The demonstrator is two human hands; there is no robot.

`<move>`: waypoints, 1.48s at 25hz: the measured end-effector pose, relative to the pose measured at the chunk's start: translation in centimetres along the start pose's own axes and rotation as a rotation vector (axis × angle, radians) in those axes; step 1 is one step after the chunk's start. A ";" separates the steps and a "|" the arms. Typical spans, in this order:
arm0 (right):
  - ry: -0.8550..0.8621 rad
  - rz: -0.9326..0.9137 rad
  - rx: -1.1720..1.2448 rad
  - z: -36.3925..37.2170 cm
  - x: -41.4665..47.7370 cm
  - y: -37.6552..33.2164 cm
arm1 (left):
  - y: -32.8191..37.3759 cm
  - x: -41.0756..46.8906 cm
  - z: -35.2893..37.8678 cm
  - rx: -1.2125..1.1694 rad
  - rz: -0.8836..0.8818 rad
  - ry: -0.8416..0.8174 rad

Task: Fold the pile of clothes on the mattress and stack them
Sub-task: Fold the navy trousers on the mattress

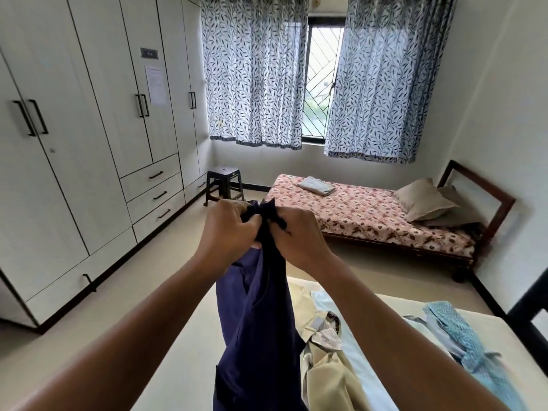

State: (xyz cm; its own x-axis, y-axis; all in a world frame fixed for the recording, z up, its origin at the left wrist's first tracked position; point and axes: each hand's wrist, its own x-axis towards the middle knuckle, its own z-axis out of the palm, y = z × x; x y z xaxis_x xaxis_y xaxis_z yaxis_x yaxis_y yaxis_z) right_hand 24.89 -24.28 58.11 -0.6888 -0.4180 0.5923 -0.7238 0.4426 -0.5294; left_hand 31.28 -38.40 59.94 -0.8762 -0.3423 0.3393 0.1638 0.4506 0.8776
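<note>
A navy blue garment (255, 321) hangs in the air in front of me, lifted by its top edge. My left hand (228, 229) and my right hand (296, 235) both grip that bunched top edge, close together. Below, on the cream mattress (504, 330), lie a beige garment (326, 378), a pale blue-white garment (358, 354) and a light blue patterned garment (468, 342), all unfolded. The navy cloth's lower end runs out of the bottom of the frame.
White wardrobes (74, 143) line the left wall. A second bed with a floral sheet (364, 209), pillows and a folded white cloth (315, 185) stands at the far right. A dark plastic stool (224, 182) stands near the window curtains (255, 72).
</note>
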 end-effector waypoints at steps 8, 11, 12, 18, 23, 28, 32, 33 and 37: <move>-0.118 0.020 0.100 -1.6 -0.9 1.0 | 0.9 -0.2 -1.5 -0.164 0.012 -0.342; -0.112 0.026 0.213 -2.6 0.5 2.3 | -0.1 0.3 -3.2 -0.271 0.081 -0.144; -0.131 0.045 0.258 -3.3 0.7 2.5 | -1.3 0.6 -3.9 -0.231 0.116 -0.062; -0.158 0.016 0.621 -7.6 2.9 1.4 | -4.2 -0.4 -6.1 -0.294 0.028 -0.562; -0.025 0.113 0.600 -7.7 5.4 3.0 | -0.4 1.8 -5.4 -0.340 0.122 -0.040; 0.038 0.116 0.677 -7.3 8.0 2.5 | -8.6 1.0 -6.1 -0.346 -0.267 0.022; 0.024 0.112 0.702 -6.4 9.1 2.6 | -18.2 -2.9 -4.4 -0.318 -0.899 -0.097; 0.022 0.108 0.695 -6.2 9.6 2.5 | -18.9 -3.7 -3.7 -0.384 -0.956 -0.159; 0.054 0.080 0.700 -6.7 11.6 1.9 | -17.6 -4.5 -2.0 -0.259 -0.900 -0.274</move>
State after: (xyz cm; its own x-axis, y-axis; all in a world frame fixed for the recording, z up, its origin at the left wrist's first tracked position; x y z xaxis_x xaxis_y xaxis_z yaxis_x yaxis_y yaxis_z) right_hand 15.78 -22.92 68.03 -0.7514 -0.3573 0.5548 -0.5394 -0.1518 -0.8283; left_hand 33.28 -46.43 43.64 -0.7922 -0.2516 -0.5560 -0.5524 -0.0916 0.8285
